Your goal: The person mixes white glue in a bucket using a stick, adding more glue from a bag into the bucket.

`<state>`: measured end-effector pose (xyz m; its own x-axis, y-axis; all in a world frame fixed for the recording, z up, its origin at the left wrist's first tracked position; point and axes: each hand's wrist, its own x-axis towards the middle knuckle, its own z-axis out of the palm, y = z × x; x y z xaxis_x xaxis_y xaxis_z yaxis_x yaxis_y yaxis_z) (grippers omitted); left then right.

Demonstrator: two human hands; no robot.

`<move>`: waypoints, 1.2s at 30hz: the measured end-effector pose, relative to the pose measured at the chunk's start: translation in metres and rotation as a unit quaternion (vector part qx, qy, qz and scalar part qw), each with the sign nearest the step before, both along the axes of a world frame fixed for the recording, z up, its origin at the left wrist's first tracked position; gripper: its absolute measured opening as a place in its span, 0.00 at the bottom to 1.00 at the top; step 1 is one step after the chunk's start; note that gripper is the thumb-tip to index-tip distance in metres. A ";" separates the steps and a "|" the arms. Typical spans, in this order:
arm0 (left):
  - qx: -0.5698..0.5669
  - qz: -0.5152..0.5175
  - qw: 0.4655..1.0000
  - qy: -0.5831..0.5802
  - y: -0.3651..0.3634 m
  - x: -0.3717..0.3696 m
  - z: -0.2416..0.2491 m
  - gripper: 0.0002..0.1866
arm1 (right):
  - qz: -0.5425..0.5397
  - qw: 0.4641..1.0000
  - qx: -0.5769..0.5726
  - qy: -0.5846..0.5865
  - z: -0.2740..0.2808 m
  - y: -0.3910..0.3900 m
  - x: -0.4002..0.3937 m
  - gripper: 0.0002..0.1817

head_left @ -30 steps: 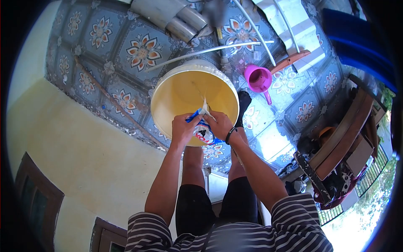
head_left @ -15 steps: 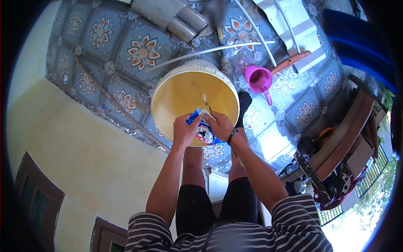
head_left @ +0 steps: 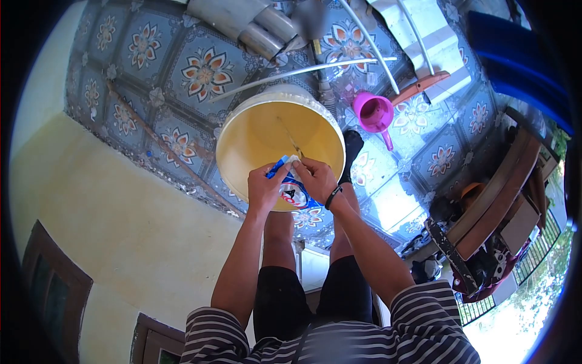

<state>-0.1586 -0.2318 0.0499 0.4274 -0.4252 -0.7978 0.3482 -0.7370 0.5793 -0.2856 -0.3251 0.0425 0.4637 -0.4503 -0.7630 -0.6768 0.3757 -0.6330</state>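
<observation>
My left hand (head_left: 264, 187) and my right hand (head_left: 319, 179) are close together over the near rim of a large pale yellow bucket (head_left: 242, 139). Between them they grip a blue and white packet (head_left: 292, 193) with red lettering and a dark figure on its front. Thumbs and fingers of both hands pinch the packet's upper edge, where a whitish piece shows. Beyond the fingertips, a thin dark streak (head_left: 290, 134) runs down inside the bucket; I cannot make out what it is.
Right of the bucket is a pink dipper (head_left: 373, 113) on the patterned tile floor. White pipes (head_left: 303, 71), a brown-handled tool (head_left: 419, 88) and metal sheeting (head_left: 260, 30) lie beyond. A long stick (head_left: 163, 145) lies along the left wall. Wooden furniture (head_left: 494, 200) stands right.
Both hands and the packet have shifted very slightly left. The packet's top edge is a little more bunched between the fingers, and the pale patch beyond the fingertips no longer shows.
</observation>
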 end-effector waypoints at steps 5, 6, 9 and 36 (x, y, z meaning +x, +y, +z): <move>0.014 -0.003 0.999 -0.030 -0.001 -0.007 -0.004 0.13 | -0.045 0.997 -0.064 -0.001 -0.004 0.011 0.004 0.16; 0.020 -0.005 0.999 -0.043 -0.002 -0.009 -0.004 0.13 | -0.052 0.996 -0.073 0.000 -0.005 0.013 0.004 0.15; 0.030 -0.018 0.996 -0.086 -0.002 -0.015 -0.008 0.12 | -0.055 0.995 -0.080 0.021 -0.005 0.013 0.007 0.16; 0.035 -0.037 0.975 -0.216 -0.021 -0.021 -0.002 0.10 | -0.143 0.967 -0.136 0.161 -0.006 0.031 0.031 0.20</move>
